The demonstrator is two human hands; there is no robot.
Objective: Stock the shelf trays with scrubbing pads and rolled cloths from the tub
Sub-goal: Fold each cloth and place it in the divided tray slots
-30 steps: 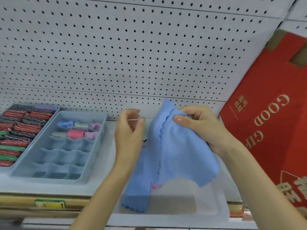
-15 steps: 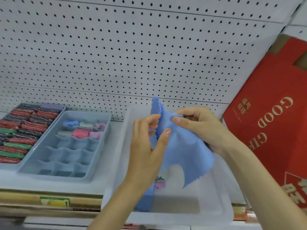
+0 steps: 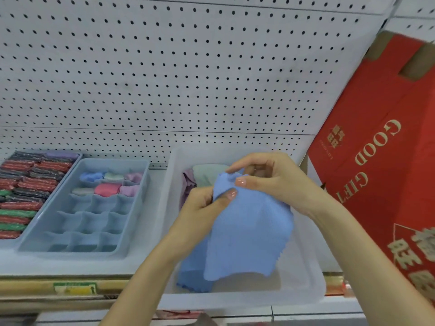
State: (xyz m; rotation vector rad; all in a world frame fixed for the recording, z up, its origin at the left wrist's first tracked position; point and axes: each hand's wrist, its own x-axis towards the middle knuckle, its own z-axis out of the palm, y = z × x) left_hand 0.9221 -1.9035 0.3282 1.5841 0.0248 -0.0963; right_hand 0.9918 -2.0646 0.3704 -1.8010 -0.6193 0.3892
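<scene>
1. Six compartments, the two far rows of the pale blue divided plastic tray [image 3: 137,222], already hold rolled cloths [image 3: 107,189] in blue, pale green, pink, grey, red and lilac.
2. Three nearer rows of that tray show only bare dividers, so most of its cells are left to fill.
3. Left of it, the second tray looks packed with flat scrubbing pads [image 3: 21,196] in red, green and dark wrappers. Its left part runs out of view, so whether it is full cannot be told.
4. One light blue square cloth with a scalloped edge [image 3: 249,231] is in hand, unrolled and hanging loose over the clear plastic tub [image 3: 306,292], right of the trays on the shelf.
5. Both hands sit close together at the cloth's top edge. The left hand [image 3: 207,208] pinches it with its thumb on the fabric, and the right hand [image 3: 270,182] grips the corner just above and to the right.
6. Judging by this, the step is shaping the cloth into a roll, and it is not yet rolled or placed.
7. Two more cloths show at the far end of the tub, a pale green folded one [image 3: 207,172] and a lilac one [image 3: 188,184]. The blue cloth hides much of the tub floor, so the stock left cannot be counted.
8. Overall, the pads seem largely done and the cloth stocking is under halfway.
</scene>
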